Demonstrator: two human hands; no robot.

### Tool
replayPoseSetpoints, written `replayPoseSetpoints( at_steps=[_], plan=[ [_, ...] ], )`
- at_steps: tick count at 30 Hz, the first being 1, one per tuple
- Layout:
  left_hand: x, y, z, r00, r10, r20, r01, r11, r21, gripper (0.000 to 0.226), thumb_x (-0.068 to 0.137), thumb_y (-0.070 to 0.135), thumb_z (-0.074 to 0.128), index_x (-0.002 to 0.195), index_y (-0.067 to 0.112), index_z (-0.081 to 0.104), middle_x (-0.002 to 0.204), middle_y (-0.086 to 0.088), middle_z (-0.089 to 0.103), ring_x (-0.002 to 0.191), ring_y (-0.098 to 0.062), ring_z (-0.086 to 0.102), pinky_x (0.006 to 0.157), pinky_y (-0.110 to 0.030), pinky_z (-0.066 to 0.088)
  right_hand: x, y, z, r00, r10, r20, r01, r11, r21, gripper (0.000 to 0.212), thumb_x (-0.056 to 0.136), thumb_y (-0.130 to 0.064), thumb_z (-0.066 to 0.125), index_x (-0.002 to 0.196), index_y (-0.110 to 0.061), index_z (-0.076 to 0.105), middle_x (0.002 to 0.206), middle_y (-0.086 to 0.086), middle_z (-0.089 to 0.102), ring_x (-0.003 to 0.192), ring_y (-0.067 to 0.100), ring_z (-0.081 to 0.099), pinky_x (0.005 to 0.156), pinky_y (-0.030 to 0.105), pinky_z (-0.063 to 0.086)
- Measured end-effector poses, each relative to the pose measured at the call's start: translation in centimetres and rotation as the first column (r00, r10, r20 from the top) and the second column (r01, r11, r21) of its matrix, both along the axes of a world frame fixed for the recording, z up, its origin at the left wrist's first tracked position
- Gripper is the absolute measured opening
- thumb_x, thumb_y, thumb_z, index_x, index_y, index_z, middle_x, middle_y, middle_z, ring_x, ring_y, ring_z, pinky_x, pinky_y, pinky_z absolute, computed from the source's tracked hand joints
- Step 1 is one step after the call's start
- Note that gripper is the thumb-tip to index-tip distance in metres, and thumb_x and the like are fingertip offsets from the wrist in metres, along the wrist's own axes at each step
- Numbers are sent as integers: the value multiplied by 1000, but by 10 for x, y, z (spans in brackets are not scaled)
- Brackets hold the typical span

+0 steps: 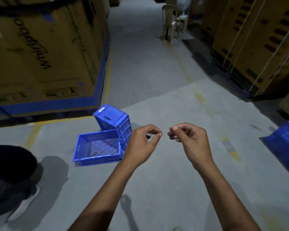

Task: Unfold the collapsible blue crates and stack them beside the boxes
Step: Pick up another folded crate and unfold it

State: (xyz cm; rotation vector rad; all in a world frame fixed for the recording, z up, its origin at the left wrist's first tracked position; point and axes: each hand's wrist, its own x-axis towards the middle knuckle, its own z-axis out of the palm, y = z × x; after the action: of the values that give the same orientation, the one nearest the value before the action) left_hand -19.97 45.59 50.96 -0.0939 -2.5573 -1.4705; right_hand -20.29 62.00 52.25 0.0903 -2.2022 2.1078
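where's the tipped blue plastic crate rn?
Head view, left of centre on the grey concrete floor: the tipped blue plastic crate sits tilted just behind the open blue plastic crate, near the corner of the big cardboard boxes.

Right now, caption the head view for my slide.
Empty left hand and right hand hover beside an unfolded blue crate and a tilted crate.
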Motion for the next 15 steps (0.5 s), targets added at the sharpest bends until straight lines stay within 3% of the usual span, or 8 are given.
replayPoseSetpoints(
  at_steps=[9,15],
  plan=[
    [82,-210,-4,982,185,-44,-186,982,-24,8,83,16,72,77,21,72,78,15,71,78,1,65,78,-30,53,47,-186,-1,998,57,12,-56,996,-70,14,91,-5,62,81,0,70,74,12,73,65,16,68,60,18,48],
    [115,-301,5,947,310,-79,-307,950,47,8,79,14,76,73,20,73,74,14,72,75,-6,68,75,-30,55,76,-275,4,983,186,9,-186,983,-3,14,91,-5,62,80,-2,71,72,11,73,64,14,66,59,16,47]
  ],
)
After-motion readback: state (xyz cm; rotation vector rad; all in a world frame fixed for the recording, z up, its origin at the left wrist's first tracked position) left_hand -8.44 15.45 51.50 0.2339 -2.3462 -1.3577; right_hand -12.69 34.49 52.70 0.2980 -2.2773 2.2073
